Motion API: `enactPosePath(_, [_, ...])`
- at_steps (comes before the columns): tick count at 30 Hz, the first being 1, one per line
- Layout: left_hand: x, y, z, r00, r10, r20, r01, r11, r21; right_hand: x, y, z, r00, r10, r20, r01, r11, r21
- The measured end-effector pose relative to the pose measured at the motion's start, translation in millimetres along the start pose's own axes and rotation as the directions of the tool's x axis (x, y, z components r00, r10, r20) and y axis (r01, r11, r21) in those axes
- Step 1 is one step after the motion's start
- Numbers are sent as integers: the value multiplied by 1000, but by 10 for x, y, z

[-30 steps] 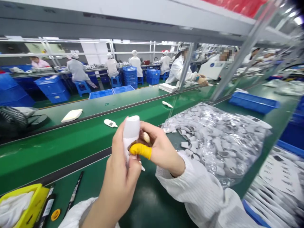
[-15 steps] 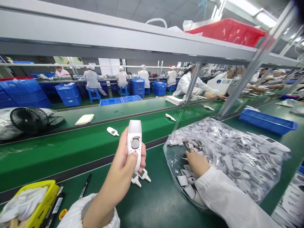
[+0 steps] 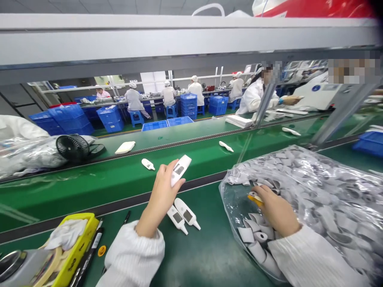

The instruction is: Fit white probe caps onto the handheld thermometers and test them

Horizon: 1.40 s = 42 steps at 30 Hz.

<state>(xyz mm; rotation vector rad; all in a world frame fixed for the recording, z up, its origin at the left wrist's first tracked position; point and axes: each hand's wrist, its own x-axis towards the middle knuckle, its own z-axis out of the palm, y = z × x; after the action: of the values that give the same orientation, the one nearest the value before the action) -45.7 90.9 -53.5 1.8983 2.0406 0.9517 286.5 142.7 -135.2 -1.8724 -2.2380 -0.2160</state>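
Observation:
My left hand (image 3: 163, 191) grips a white handheld device, by its look an ear thermometer (image 3: 181, 169), tilted above the green bench, a dark window showing on its face. Beneath it two similar white thermometers (image 3: 187, 213) lie side by side, grey screens up and narrow tips pointing toward me. My right hand (image 3: 273, 209) is inside the mouth of a clear plastic bag (image 3: 230, 215) full of white shell-like covers (image 3: 259, 249). Its fingers are closed on a small yellow tool (image 3: 255, 198) with a thin edge; its exact kind is partly hidden.
On the green conveyor belt (image 3: 191, 159) lie more white pieces. A yellow basket (image 3: 79, 243), a marker pen (image 3: 89, 251) and an orange ring (image 3: 102, 250) are at the left. A black fan (image 3: 72, 147) stands beyond the belt. Metal posts and a shelf (image 3: 149, 40) cross above; co-workers sit farther back.
My left hand has tilted and turned the thermometer so another face shows. In the bag, my right hand now shows a yellow tool. The whole view has shifted leftward.

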Motion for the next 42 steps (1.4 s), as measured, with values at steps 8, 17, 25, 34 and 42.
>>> enactPosePath(8, [558, -1032, 526, 969, -246, 24, 226, 921, 318, -39, 103, 170, 931, -185, -313, 292, 894, 339])
enactPosePath(17, [1010, -1615, -89, 986, -164, 0, 150, 897, 416, -93, 79, 48, 985, -151, -85, 173, 893, 416])
enactPosePath(25, [952, -1783, -423, 961, -275, -13, 274, 953, 129, -89, 7, 58, 998, -58, -32, 66, 899, 433])
enactPosePath(34, [518, -809, -283, 982, -185, -45, 127, 815, -566, 37, -431, -466, 998, -3, -60, 54, 473, 880])
enactPosePath(42, [-396, 485, -478, 960, 239, 146, 25, 448, -894, 196, -1237, -1378, 992, -42, -118, 105, -229, 968])
